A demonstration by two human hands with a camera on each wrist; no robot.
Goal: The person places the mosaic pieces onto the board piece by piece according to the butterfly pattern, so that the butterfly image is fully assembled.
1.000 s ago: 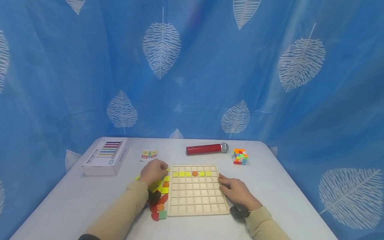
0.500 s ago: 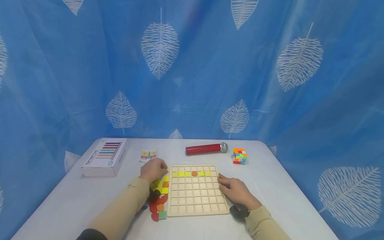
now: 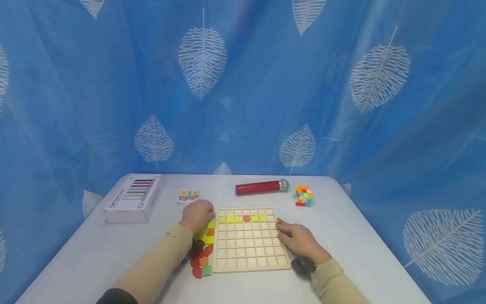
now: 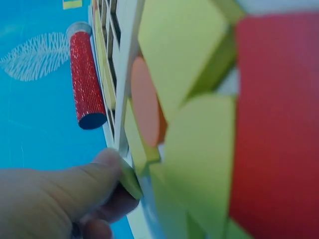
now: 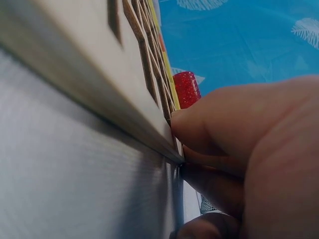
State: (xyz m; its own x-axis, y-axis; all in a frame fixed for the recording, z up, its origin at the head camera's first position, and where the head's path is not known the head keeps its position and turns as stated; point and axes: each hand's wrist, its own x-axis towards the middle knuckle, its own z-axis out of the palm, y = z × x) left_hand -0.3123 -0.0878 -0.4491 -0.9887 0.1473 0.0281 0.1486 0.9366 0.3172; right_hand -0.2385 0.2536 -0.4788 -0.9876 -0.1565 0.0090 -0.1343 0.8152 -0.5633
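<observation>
My left hand (image 3: 197, 215) is at the upper left edge of a wooden grid board (image 3: 250, 243). Its thumb and fingers pinch a small yellow piece (image 4: 131, 182), seen in the left wrist view. At the opposite edge, my right hand (image 3: 300, 240) grips the board's rim, the thumb on the frame in the right wrist view. Yellow pieces (image 3: 230, 219) and one orange disc (image 3: 247, 218) fill most of the second row. Loose yellow pieces (image 3: 209, 240) lie left of the board, partly hidden by my left hand, with red pieces (image 3: 196, 273) and a green square (image 3: 206, 270) nearer me.
Behind the board lies a red microphone (image 3: 258, 188), with a puzzle cube (image 3: 303, 196) to its right. A small pattern card (image 3: 188, 195) is beyond my left hand. The white box (image 3: 130, 202) stands at the back left. A blue curtain (image 3: 247, 105) hangs behind the table.
My left hand has shifted slightly right toward the board's edge, and the yellow piece at its fingertips is now hidden in the head view. My right hand stays on the rim.
</observation>
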